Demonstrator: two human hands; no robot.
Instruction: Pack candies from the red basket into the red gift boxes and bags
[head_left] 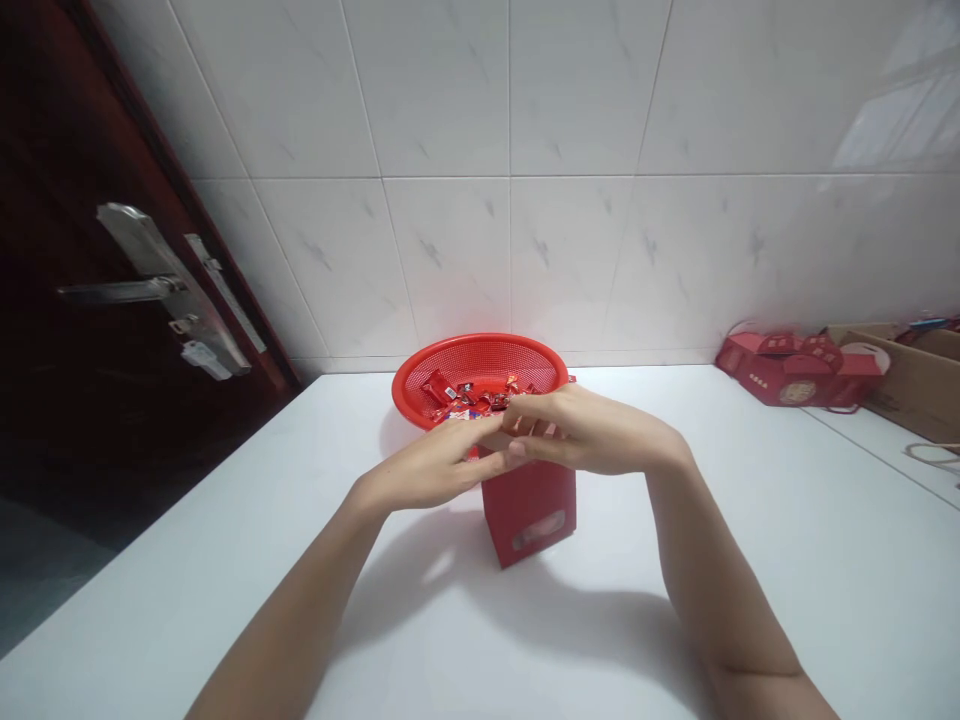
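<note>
A small red paper box [531, 508] with a clear oval window low on its front stands upright on the white table. My left hand [442, 463] reaches in from the left, its fingers closed at the box's top edge. From the right, my right hand [574, 430] bends over the top with curled fingers that meet those of my left hand. Both hands hide most of the box's top. Just behind stands a red mesh basket [420, 365] with several wrapped candies [442, 388] in it, partly covered by my hands.
At the table's far right are red printed gift boxes [796, 372] beside an open cardboard box [919, 385]. A white tiled wall [570, 260] borders the back of the table [247, 560]. On the left is a dark door with a metal handle [124, 290].
</note>
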